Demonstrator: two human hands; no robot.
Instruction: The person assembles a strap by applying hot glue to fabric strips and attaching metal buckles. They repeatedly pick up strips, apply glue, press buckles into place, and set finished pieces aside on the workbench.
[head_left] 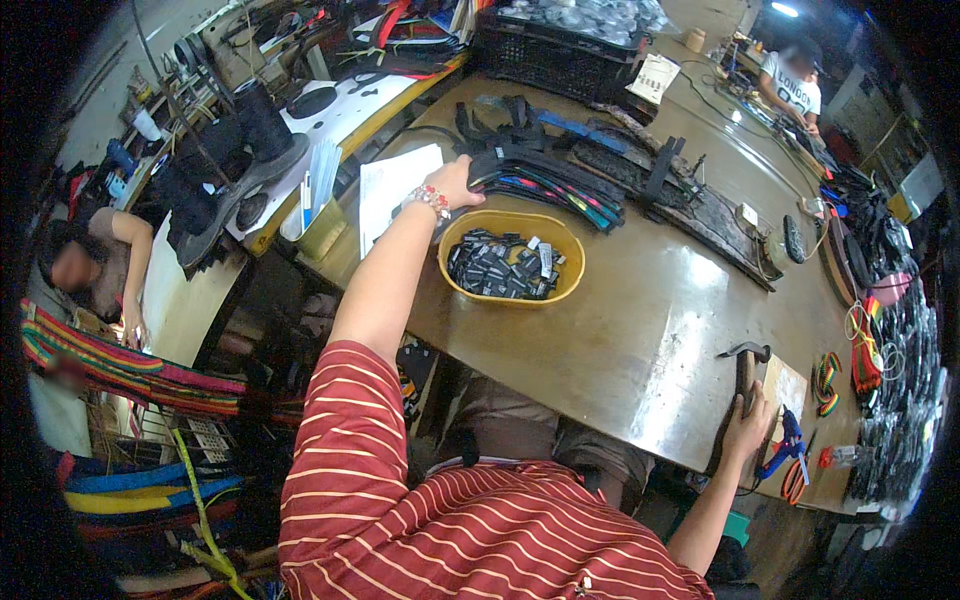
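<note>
My left hand, a beaded bracelet at its wrist, reaches out to the near end of a stack of black straps with coloured edges. Its fingers close on a strap end there; which strap they grip is partly hidden. Just below that hand stands a yellow oval tub holding many small black pieces with pale marks. On the right, my right hand is wrapped round the handle of a hammer, whose dark head rests low over the table beside a pale board.
A blue glue gun and orange-handled scissors lie right of my right hand. Papers lie left of the tub. A black crate stands at the back. Two other people work nearby, one far right, one at left.
</note>
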